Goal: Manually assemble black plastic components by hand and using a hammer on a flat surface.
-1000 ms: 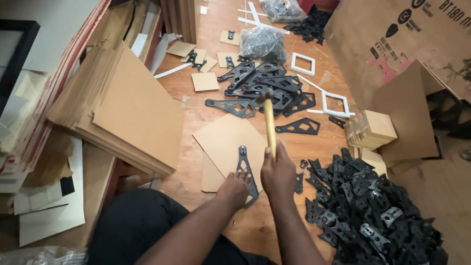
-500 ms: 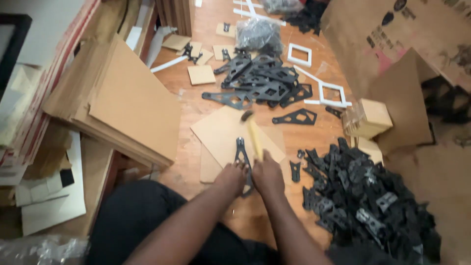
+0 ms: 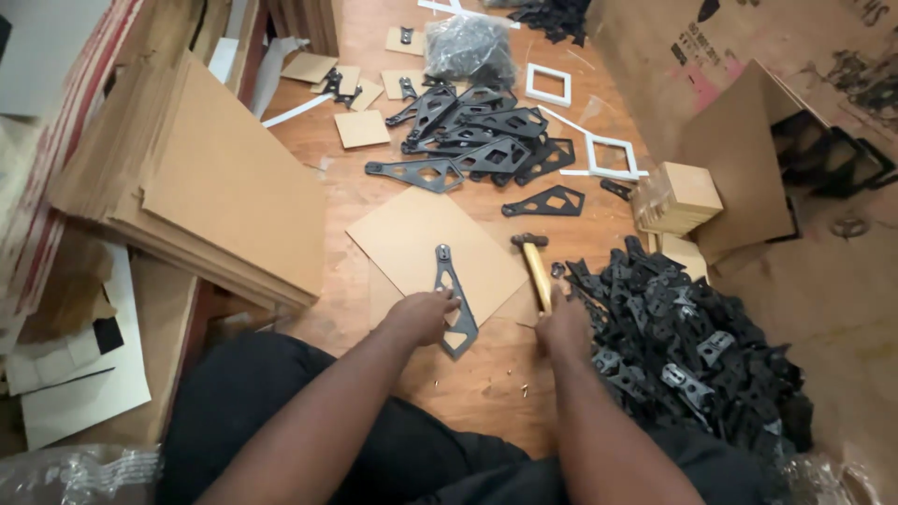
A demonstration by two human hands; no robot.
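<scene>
Item 1: left hand (image 3: 418, 316), fingers curled down onto a black triangular bracket (image 3: 453, 304), pinning its left edge. Bracket lies flat, narrow end pointing far, wide end near; rests partly on a tan cardboard square (image 3: 421, 238), partly on the wooden floor (image 3: 468, 383).

Item 2: right hand (image 3: 564, 329), closed round the near end of a hammer (image 3: 534, 266). Wooden handle runs far from the fist; dark metal head at far end, touching or just over the cardboard's right corner, can't tell which. Hammer sits just right of bracket, the two apart.

Item 3: heap of small black metal parts (image 3: 692, 346), right of the right hand, w/ its near-left edge touching or just beside the fist.

Item 4: pile of larger black brackets (image 3: 477, 140), far centre, same triangular kind; a single one (image 3: 543, 202) lies btwn pile and hammer head.

Item 5: stack of cardboard sheets (image 3: 196, 187), left, leaning tilted.

Item 6: two white square frames (image 3: 549, 85), far right of the bracket pile.

Item 7: small stack of wooden blocks (image 3: 675, 198), right, far of the heap.

Item 8: clear bag of dark parts (image 3: 466, 45), far centre.

Item 9: large cardboard box (image 3: 748, 56), far right corner.

Person's lap in black cloth at near edge.
</scene>
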